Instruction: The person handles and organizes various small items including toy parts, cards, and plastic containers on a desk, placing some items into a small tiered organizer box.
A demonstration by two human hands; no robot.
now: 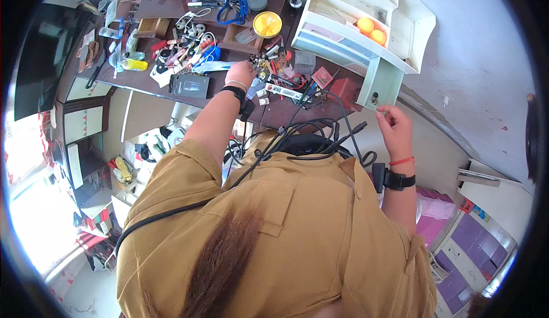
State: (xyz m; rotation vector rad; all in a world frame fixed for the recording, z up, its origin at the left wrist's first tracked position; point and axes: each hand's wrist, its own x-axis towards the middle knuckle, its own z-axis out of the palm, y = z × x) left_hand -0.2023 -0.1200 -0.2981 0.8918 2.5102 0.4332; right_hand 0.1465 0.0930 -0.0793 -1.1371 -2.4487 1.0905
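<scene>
My left hand (pixel 242 73) reaches over a heap of small metal and plastic bits (pixel 266 66) on the dark table. Its fingers curl down into the near side of the heap, and whatever they pinch is hidden. On the right, my right hand (pixel 396 124) is beside the front of a pulled-out pale green drawer (pixel 386 80). Its fingers are loosely bent, with a gap between thumb and forefinger and nothing seen in them. A small dark item (pixel 375 97) lies in the drawer's front end.
The white organizer (pixel 343 26) holds two orange balls (pixel 372 31). A red box (pixel 344 92), a yellow round container (pixel 267 24), a dark box (pixel 191 86) and a yellow bottle (pixel 134 64) stand about the table. Black cables (pixel 286 140) hang before my body.
</scene>
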